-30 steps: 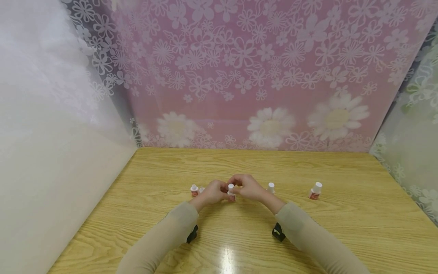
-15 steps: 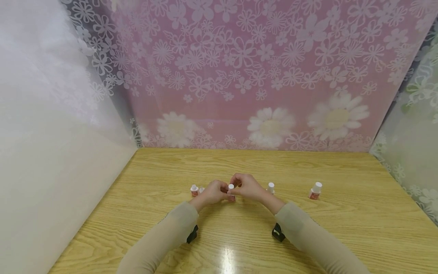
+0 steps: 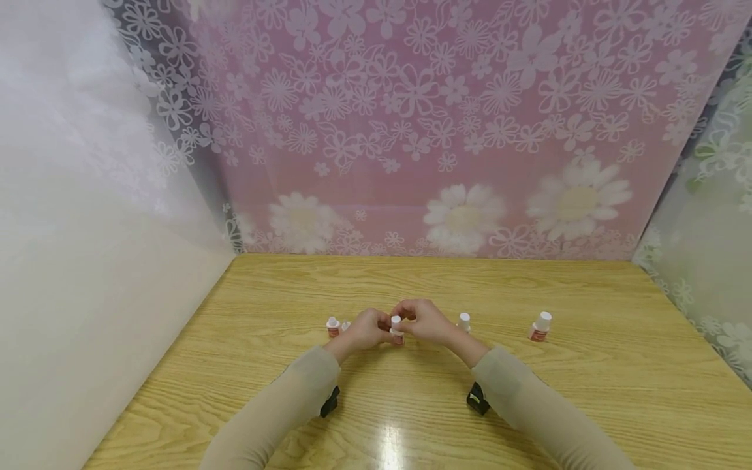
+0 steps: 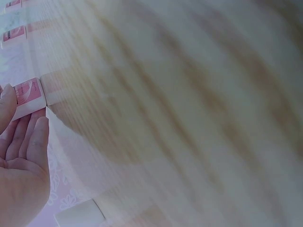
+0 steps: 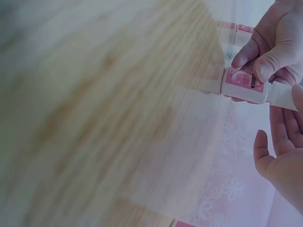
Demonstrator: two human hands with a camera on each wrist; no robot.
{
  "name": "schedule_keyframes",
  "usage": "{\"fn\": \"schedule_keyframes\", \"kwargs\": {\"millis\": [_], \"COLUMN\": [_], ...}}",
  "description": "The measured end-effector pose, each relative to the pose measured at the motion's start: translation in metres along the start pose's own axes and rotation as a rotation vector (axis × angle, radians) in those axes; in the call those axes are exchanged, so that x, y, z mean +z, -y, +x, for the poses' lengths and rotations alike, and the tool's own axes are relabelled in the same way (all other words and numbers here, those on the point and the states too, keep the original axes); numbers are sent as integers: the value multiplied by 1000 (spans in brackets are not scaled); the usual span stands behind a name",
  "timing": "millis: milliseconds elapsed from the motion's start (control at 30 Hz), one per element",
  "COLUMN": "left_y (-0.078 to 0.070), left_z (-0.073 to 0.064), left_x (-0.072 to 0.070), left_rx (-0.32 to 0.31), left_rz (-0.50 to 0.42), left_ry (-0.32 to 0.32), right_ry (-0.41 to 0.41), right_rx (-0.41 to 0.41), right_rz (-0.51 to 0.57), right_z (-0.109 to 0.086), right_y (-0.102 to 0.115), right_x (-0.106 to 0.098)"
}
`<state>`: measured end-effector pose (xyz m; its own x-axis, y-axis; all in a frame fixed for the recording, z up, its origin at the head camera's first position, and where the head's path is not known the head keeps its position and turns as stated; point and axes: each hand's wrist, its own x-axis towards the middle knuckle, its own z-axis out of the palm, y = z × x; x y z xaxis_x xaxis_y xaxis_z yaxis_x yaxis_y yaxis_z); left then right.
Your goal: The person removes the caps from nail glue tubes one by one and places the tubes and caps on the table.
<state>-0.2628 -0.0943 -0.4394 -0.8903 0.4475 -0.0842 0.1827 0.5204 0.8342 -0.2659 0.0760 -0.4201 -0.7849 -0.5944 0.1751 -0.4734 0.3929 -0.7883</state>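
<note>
A small white bottle (image 3: 398,339) with a pink label stands on the table between both hands. My left hand (image 3: 365,330) grips its body; the right wrist view shows that thumb pressed against the labelled bottle (image 5: 244,86). At the top, my right hand (image 3: 429,323) pinches the white cap (image 3: 396,320) between thumb and fingers. Some of the right fingers hang clear of the bottle in the right wrist view. Seen from the left wrist, the bottle (image 4: 29,97) sits at the frame's left edge, its cap out of sight.
To the left stand two similar bottles, an outer bottle (image 3: 333,328) and an inner bottle (image 3: 345,326) partly behind the left wrist. On the right are a bottle (image 3: 464,321) partly behind the right forearm and another bottle (image 3: 540,326) farther out. A pink flowered sheet (image 3: 411,163) backs the wooden table (image 3: 393,398).
The right hand's fingers have shifted slightly around the cap, lifting a little and then lowering back. The left hand and the bottle stay in place.
</note>
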Motion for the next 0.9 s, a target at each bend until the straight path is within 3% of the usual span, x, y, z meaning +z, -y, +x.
{"fn": "schedule_keyframes", "kwargs": {"millis": [533,667,733,800,900], "left_y": [2,-17,-17,-13,3], "left_z": [-1,-12,-12,-9,2], "left_x": [0,-2,-2,-2,1], "left_rx": [41,37,30,25,18], "left_rz": [15,9,11,16,21], "left_ry": [-15,-18,-16,-11,-12], "right_ry": [-67,-65,-63,-59,-53], "right_rx": [56,42,38,38,44], "right_rz": [3,1,-4,-10,-18], "right_z": [1,-1,-1,-1,1], "right_y": [-2,3,3,3,-3], "right_x": [1,1,1,1,2]}}
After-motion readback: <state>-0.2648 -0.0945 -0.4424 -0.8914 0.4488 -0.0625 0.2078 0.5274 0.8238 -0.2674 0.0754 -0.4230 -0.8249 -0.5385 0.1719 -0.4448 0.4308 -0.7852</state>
